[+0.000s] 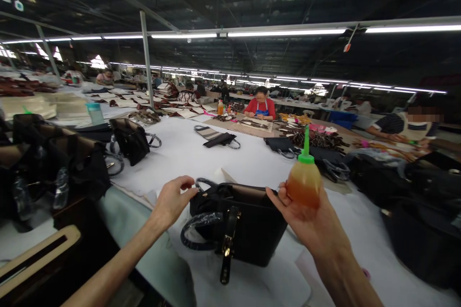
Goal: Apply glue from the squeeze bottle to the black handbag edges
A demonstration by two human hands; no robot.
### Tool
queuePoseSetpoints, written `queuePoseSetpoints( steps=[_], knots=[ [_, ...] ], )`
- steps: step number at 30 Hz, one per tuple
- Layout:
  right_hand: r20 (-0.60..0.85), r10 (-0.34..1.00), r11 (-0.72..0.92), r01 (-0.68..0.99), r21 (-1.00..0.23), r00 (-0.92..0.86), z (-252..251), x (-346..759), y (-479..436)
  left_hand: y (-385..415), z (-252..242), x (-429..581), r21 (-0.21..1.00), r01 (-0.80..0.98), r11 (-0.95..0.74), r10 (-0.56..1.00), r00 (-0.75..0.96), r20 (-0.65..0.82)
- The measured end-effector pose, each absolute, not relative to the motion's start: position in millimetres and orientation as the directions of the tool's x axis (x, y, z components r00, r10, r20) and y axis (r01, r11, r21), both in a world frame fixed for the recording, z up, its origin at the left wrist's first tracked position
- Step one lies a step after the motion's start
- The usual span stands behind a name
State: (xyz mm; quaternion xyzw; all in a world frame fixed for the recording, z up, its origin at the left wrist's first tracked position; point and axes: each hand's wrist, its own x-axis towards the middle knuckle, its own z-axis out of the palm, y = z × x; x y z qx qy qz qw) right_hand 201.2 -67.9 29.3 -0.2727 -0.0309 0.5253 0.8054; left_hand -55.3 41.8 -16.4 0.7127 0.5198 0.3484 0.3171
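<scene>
A black handbag (245,230) with a gold clasp and plastic-wrapped handles stands upright on the white-covered table (201,153) in front of me. My left hand (173,201) pinches the bag's top left rim, fingers curled on it. My right hand (309,220) is closed around a squeeze bottle (304,180) of amber liquid with a green nozzle, held upright at the bag's right rim. The thumb of that hand touches the rim.
More black handbags stand at the left (131,139) and at the right edge (425,230). Flat bag pieces (218,138) lie mid-table. A person in red (262,105) and another in stripes (406,127) sit across. A teal cup (95,112) stands far left.
</scene>
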Motion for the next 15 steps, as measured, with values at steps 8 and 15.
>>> queuePoseSetpoints(
  steps=[8,15],
  knots=[
    [-0.249,0.864,0.282,-0.830,-0.481,0.438,33,199,-68,13,26,7,0.399,0.324,-0.858,0.472,0.803,0.365],
    [-0.229,0.885,0.277,-0.854,-0.441,0.406,26,203,-68,13,22,22,0.005,0.561,-0.828,0.542,0.798,0.264]
  ],
)
